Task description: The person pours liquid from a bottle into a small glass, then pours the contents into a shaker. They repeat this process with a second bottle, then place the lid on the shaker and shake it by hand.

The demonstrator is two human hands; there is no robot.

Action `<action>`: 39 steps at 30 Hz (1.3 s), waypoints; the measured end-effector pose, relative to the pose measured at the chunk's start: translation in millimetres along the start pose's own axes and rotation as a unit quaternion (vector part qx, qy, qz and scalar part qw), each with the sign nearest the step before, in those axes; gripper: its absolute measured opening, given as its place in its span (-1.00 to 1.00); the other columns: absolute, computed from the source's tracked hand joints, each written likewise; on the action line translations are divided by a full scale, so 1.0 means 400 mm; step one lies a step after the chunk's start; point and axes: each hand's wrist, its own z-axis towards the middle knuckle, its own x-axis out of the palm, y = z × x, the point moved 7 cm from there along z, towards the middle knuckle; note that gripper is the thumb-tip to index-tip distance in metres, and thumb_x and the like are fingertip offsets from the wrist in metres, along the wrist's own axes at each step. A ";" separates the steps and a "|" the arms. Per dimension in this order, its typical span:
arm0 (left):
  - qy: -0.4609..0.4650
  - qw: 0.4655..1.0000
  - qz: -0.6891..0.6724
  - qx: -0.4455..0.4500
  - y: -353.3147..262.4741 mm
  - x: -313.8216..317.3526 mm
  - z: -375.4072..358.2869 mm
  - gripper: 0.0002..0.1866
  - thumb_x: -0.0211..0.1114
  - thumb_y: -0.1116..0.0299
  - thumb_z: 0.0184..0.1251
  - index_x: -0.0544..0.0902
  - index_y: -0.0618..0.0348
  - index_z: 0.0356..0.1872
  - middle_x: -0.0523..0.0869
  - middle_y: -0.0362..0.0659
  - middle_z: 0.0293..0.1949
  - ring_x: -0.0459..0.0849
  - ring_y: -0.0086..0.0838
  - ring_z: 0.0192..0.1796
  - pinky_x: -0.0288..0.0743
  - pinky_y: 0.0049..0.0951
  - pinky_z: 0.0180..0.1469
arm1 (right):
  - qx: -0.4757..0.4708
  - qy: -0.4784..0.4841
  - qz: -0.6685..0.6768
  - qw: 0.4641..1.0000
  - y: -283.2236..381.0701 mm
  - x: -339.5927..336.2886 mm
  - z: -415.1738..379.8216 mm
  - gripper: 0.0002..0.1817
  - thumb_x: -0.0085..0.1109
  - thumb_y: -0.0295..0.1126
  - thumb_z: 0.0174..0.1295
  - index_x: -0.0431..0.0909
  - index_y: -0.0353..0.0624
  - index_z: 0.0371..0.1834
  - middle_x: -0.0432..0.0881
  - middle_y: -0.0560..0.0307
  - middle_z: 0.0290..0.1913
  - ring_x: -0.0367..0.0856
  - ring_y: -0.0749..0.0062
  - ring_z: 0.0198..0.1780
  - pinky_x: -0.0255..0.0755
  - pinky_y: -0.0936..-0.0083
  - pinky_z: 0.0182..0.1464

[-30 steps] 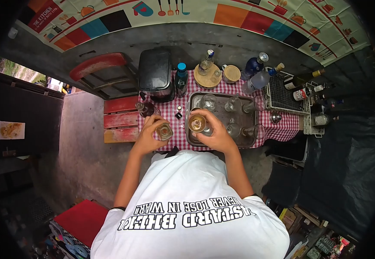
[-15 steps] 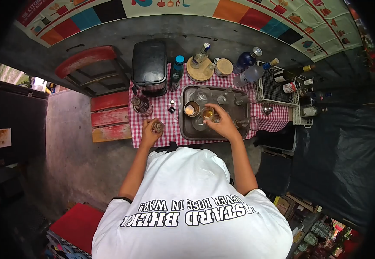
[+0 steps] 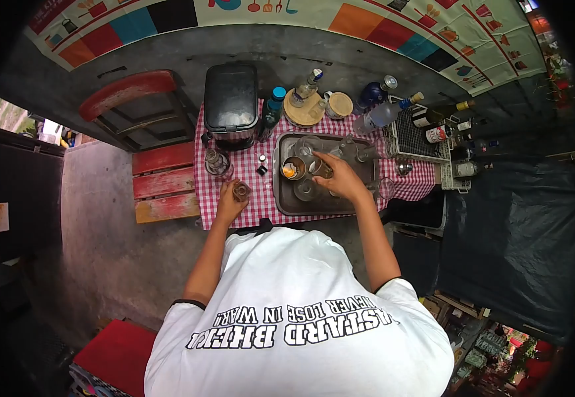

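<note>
My left hand [image 3: 230, 204] is closed around a small glass vessel [image 3: 241, 192], seen from above at the front left of the table. Over the brown tray [image 3: 279, 198], my right hand [image 3: 341, 177] grips a small drinking glass [image 3: 321, 170], tipped left with its rim close to a metal cup [image 3: 293, 168]. Something orange and pale shows inside that cup. Around them on the tray stand several clear glasses, among them a round one [image 3: 308, 144] behind and a stemmed one [image 3: 347, 147] farther right. A clear glass bottle [image 3: 217, 163] stands behind my left hand.
A black lidded bin [image 3: 231, 99], a dark bottle with a blue cap [image 3: 274, 112] and a bottle on a wooden board [image 3: 306, 112] line the table's back. Several bottles and a wire rack [image 3: 420, 135] stand right. A red chair [image 3: 161, 178] is at left.
My right hand has tipped the drinking glass toward the metal cup; amber liquid seen in the glass earlier no longer shows plainly. My left hand keeps its hold, and the view has shifted slightly.
</note>
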 end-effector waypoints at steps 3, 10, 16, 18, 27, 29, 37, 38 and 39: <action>0.013 1.000 0.028 -0.004 0.023 0.002 -0.005 -0.13 0.58 0.43 -0.10 0.39 0.18 0.35 0.48 0.09 0.19 0.53 0.01 0.23 0.49 -0.15 0.29 | -0.002 -0.001 -0.058 0.998 0.022 -0.012 0.001 -0.22 0.46 -0.32 0.10 0.41 -0.06 0.45 0.57 -0.17 0.26 0.57 -0.06 0.24 0.43 0.22 0.29; 0.069 0.963 0.237 -0.107 0.069 -0.065 -0.054 -0.03 0.64 0.28 -0.13 0.33 0.18 0.40 0.38 0.12 0.32 0.35 0.03 0.38 0.32 -0.03 0.39 | 0.022 0.032 -0.105 0.994 0.050 -0.037 0.020 -0.18 0.43 -0.26 0.11 0.35 -0.05 0.50 0.57 -0.20 0.12 0.61 -0.07 0.12 0.47 0.21 0.21; 0.067 0.955 0.270 -0.099 0.093 -0.078 -0.077 0.01 0.65 0.27 -0.15 0.32 0.15 0.42 0.35 0.05 0.37 0.27 -0.04 0.45 0.23 -0.01 0.43 | 0.023 0.035 -0.125 0.991 0.103 -0.048 0.037 -0.18 0.40 -0.26 0.12 0.34 -0.05 0.51 0.58 -0.16 0.06 0.62 -0.06 0.07 0.48 0.22 0.19; 0.064 0.956 0.270 -0.100 0.096 -0.074 -0.075 0.01 0.65 0.27 -0.15 0.32 0.14 0.42 0.34 0.04 0.38 0.26 -0.04 0.45 0.22 0.00 0.43 | 0.030 0.038 -0.132 0.990 0.110 -0.042 0.042 -0.19 0.40 -0.25 0.13 0.35 -0.07 0.51 0.57 -0.18 0.12 0.61 -0.07 0.11 0.47 0.23 0.20; 0.063 0.961 0.251 -0.097 0.116 -0.086 -0.076 0.00 0.64 0.26 -0.15 0.32 0.14 0.42 0.33 0.00 0.40 0.26 -0.07 0.47 0.19 0.00 0.46 | 0.039 0.039 -0.038 0.998 0.049 0.094 0.029 -0.26 0.48 -0.32 0.07 0.42 -0.27 0.35 0.52 -0.32 0.29 0.56 -0.13 0.24 0.47 0.21 0.23; 0.077 0.962 0.243 -0.095 0.120 -0.090 -0.075 0.00 0.63 0.27 -0.15 0.32 0.15 0.42 0.33 0.00 0.40 0.26 -0.08 0.47 0.20 -0.01 0.46 | 0.062 0.074 -0.009 0.995 0.064 0.157 0.019 -0.32 0.47 -0.35 0.06 0.45 -0.29 0.28 0.52 -0.30 0.28 0.55 -0.14 0.25 0.47 0.18 0.22; 0.121 0.959 0.250 -0.057 0.116 -0.105 -0.070 -0.06 0.57 0.26 -0.07 0.33 0.19 0.42 0.33 0.03 0.41 0.28 -0.06 0.46 0.23 -0.05 0.47 | 0.049 0.054 0.002 0.997 -0.017 0.414 0.039 -0.44 0.44 -0.32 0.09 0.42 -0.27 0.12 0.52 -0.15 0.10 0.53 -0.16 0.20 0.46 0.15 0.21; 0.129 0.959 0.249 -0.053 0.115 -0.107 -0.070 -0.07 0.56 0.26 -0.05 0.33 0.21 0.42 0.33 0.05 0.42 0.28 -0.05 0.46 0.24 -0.05 0.47 | 0.064 0.059 -0.009 0.996 -0.026 0.438 0.042 -0.43 0.43 -0.34 0.09 0.39 -0.27 0.13 0.51 -0.15 0.11 0.53 -0.17 0.20 0.46 0.13 0.20; 0.134 0.957 0.254 -0.050 0.115 -0.110 -0.068 -0.07 0.56 0.26 -0.05 0.33 0.21 0.42 0.33 0.05 0.42 0.28 -0.05 0.46 0.24 -0.05 0.47 | 0.080 0.063 -0.021 0.995 -0.036 0.460 0.046 -0.41 0.41 -0.35 0.08 0.36 -0.26 0.15 0.50 -0.15 0.11 0.52 -0.18 0.20 0.46 0.12 0.19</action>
